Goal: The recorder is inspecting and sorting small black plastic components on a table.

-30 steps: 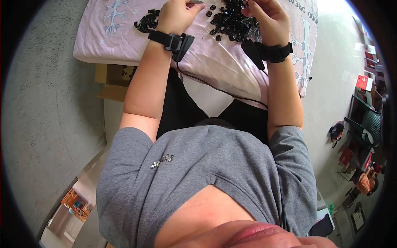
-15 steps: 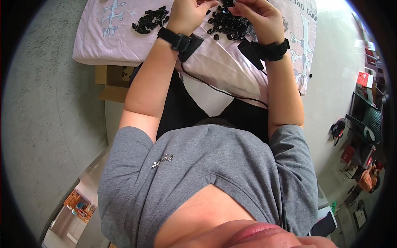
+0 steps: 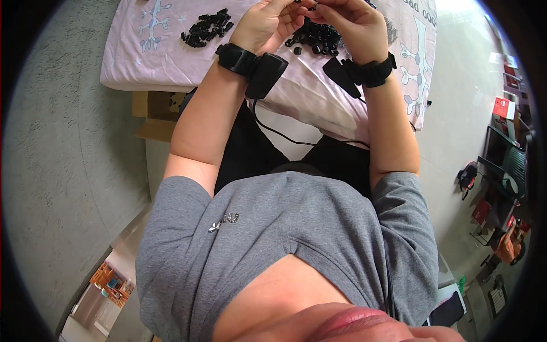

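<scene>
At the far edge of the view my two hands meet over a pink patterned cloth. My left hand point(image 3: 266, 26) is turned palm up, its fingers curled and closed at the tips. From the other side, my right hand point(image 3: 360, 27) pinches a small black piece point(image 3: 311, 8) between thumb and fingers. What the left fingertips grip is partly cut off by the picture's upper edge. Beneath the hands lies a pile of small glossy black pieces point(image 3: 320, 40). A second, smaller pile of black pieces point(image 3: 206, 28) rests to the left of my left wrist.
The pink cloth point(image 3: 154, 68) covers the table. A black strapped device point(image 3: 266, 75) sits on my left wrist and another device point(image 3: 342, 77) on my right; a black cable point(image 3: 285, 137) hangs over my lap. An open cardboard box point(image 3: 156, 128) stands below the table's left side.
My left hand has rolled palm up and its fingers have curled in, turning the wrist device. Both hands have come closer together at the fingertips.
</scene>
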`<state>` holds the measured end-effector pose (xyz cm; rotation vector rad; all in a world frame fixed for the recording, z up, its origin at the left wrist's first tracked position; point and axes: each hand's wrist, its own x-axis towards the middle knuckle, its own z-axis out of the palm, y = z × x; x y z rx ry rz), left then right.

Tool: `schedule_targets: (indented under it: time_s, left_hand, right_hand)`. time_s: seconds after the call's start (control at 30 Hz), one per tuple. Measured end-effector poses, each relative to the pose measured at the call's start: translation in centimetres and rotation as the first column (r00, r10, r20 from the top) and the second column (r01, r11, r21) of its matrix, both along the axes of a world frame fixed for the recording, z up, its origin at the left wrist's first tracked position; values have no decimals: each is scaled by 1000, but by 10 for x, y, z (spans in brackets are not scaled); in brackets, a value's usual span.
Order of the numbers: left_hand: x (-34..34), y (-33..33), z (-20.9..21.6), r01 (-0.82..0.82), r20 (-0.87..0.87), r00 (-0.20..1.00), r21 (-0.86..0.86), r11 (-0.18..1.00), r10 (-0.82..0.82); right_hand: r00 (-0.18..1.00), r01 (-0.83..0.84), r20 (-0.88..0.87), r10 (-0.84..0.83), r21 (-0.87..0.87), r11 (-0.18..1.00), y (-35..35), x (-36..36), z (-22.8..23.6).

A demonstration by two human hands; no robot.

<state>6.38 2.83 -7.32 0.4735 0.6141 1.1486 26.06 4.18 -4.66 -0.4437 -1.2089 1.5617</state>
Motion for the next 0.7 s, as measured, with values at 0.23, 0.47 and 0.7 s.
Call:
schedule_targets:
  time_s: [0.23, 0.47, 0.7]
  left_hand:
    - [3, -1, 7, 61, -4, 998, 147, 987, -61]
    - [8, -9, 12, 83, -394, 919, 254, 964, 25]
    - [10, -5, -11, 255, -551, 816, 614, 747, 175]
  right_hand:
    - [974, 121, 210, -88, -149, 981, 0, 6, 3]
    - [969, 138, 230, -91, -197, 971, 2, 8, 3]
    - [919, 120, 364, -151, 106, 987, -1, 6, 3]
